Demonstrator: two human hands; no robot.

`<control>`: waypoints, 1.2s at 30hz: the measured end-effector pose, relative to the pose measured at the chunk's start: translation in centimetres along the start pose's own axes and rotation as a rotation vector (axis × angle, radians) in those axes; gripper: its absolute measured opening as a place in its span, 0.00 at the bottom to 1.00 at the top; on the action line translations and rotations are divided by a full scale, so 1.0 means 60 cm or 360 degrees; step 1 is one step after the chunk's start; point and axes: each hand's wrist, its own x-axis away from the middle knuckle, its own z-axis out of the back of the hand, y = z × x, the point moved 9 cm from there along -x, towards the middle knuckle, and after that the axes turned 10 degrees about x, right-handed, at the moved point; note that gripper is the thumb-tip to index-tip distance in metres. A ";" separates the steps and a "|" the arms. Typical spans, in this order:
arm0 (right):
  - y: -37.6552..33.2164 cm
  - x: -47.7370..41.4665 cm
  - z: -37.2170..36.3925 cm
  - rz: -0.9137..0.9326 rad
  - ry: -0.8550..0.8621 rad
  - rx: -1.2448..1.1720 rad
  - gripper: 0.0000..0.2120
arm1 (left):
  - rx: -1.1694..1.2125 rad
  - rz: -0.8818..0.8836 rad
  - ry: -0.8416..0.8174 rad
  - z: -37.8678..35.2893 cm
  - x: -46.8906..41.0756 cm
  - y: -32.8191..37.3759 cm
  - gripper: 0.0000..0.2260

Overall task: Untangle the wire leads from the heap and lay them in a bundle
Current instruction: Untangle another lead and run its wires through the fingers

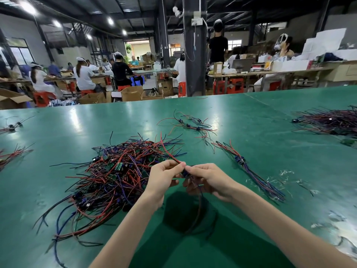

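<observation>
- The left hand (164,176) is closed in a fingertip pinch on a thin red insulated wire lead (165,148), which rises away from the fingers and arches back over the near-right edge of the big tangled heap of red, black and purple leads with small green boards (114,176).
- The right hand (205,179) is curled shut around a small dark blue component (185,173) and the dark strands that droop below it; how many strands it holds I cannot tell.
- Both hands hover just right of the heap, above the green table mat (251,117).
- The straightened bundle of purple and red leads (251,172) lies to the right of the heap, well apart from it.
- Risk: the red lead may be looped under others in the heap, so a firm pull could drag neighbours along or tighten a knot.
- Risk: tugging the wire against the blue component could strain its joint.
- Risk: the drooping strands may snag the heap's stray ends when carried across towards the bundle.
</observation>
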 end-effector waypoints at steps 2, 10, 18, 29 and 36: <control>-0.002 0.006 -0.004 0.0007 -0.0025 -0.0036 0.09 | -0.0038 0.0003 -0.0011 0.000 -0.001 -0.001 0.06; 0.001 0.009 -0.009 -0.0009 -0.0074 0.0060 0.07 | 0.0093 0.0020 0.0012 0.007 -0.007 -0.002 0.05; -0.002 0.010 -0.008 0.0034 -0.0085 0.0050 0.03 | 0.0116 -0.0019 0.0016 0.009 -0.008 -0.001 0.04; -0.008 0.009 -0.005 0.0126 -0.0071 -0.0010 0.04 | 0.0121 -0.0023 0.0030 0.012 -0.008 -0.001 0.03; 0.003 -0.001 0.010 0.0129 0.0024 -0.0061 0.06 | 0.0044 -0.0055 -0.0002 0.004 -0.008 0.004 0.04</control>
